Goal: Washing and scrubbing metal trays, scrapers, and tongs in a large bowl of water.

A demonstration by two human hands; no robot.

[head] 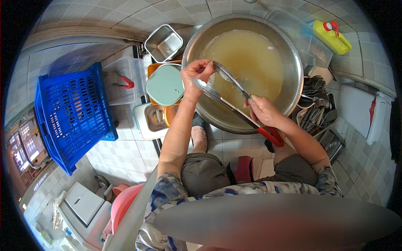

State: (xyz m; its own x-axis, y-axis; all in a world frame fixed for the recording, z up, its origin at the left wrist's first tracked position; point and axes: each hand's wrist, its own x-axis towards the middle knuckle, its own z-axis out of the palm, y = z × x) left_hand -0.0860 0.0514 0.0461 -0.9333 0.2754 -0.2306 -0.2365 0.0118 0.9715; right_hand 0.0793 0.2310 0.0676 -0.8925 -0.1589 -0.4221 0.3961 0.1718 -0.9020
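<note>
Metal tongs (233,109) with a red handle end are spread apart above a large round metal basin (295,69). My right hand (265,111) grips one arm of the tongs near its middle. At that arm's tip, the fingers of my left hand (197,75) pinch the metal end. The other arm's tip reaches out below my left wrist, and the red end hangs beyond the basin's near rim. Cloudy yellowish water (251,59) fills much of the basin, with a small pale bit floating near its far side.
Left of the basin are a steel container (164,44), a pale green lid (165,84) and a clear bin (138,78) with a red-handled tool (127,82). A blue crate (77,109) stands farther left. Cutlery (314,91) and a yellow jug (333,37) are on the right.
</note>
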